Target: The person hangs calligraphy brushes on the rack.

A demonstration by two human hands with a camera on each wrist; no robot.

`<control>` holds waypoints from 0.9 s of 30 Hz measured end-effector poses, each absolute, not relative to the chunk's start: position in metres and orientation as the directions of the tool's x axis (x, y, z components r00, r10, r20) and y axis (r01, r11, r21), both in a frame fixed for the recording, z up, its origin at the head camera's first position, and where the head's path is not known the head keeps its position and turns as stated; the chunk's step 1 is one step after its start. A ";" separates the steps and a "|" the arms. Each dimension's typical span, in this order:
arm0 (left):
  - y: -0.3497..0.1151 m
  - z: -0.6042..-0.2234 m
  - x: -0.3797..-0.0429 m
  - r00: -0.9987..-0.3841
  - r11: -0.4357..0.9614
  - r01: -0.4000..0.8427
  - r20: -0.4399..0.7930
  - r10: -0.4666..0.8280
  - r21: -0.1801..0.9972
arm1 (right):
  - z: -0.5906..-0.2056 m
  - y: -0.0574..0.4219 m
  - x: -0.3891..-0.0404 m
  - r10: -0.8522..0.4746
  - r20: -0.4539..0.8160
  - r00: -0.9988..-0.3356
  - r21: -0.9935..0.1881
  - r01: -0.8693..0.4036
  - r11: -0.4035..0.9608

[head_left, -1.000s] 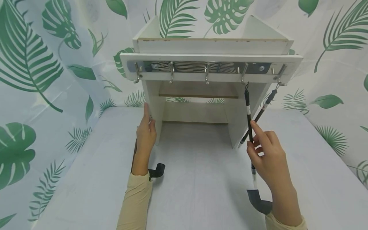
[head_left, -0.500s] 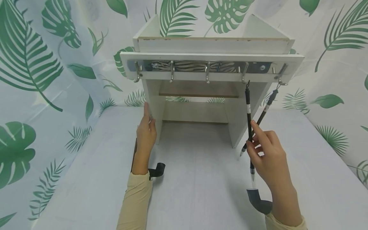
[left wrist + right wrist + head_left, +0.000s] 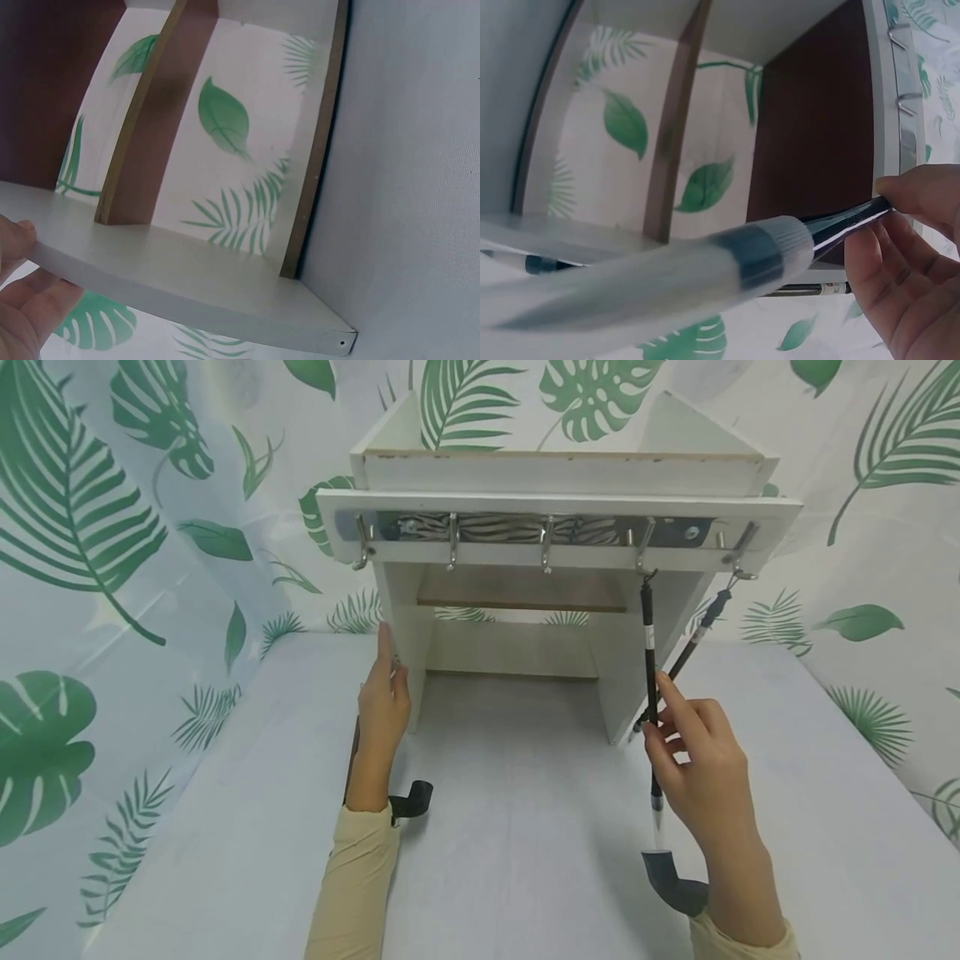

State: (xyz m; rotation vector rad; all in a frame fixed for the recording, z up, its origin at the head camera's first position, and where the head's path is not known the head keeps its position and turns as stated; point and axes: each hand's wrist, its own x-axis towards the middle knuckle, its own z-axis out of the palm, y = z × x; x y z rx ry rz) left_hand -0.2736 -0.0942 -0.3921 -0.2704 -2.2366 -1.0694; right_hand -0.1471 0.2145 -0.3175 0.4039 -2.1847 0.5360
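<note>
My right hand (image 3: 697, 752) pinches the dark handle of a calligraphy brush (image 3: 649, 639) between thumb and fingers. The brush points bristles down, its top loop right at the fourth hook (image 3: 642, 556) from the left. In the right wrist view its pale bristle head (image 3: 652, 281) fills the foreground. Behind it a second calligraphy brush (image 3: 693, 643) hangs slanted by its cord from the rightmost hook (image 3: 742, 556). My left hand (image 3: 384, 702) grips the left side panel of a white shelf unit (image 3: 165, 274), thumb on the inner side and fingers outside.
The hook rail (image 3: 495, 502) runs across the shelf unit's top front, with several metal hooks. Inside are brown-edged shelf boards (image 3: 517, 597). The unit stands on a pale table surface (image 3: 502, 827), before a leaf-print backdrop (image 3: 855, 527).
The slanted hanging brush has swung a little at its lower end. The pinched brush has shifted slightly, its bristle tip a bit to the left. My left hand keeps its grip on the panel.
</note>
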 end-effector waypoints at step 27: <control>-0.093 -0.391 -0.274 -0.784 0.658 0.414 0.613 -0.092 0.628 | -0.321 0.210 -0.150 -0.080 0.783 -0.616 -0.269 -0.453 0.850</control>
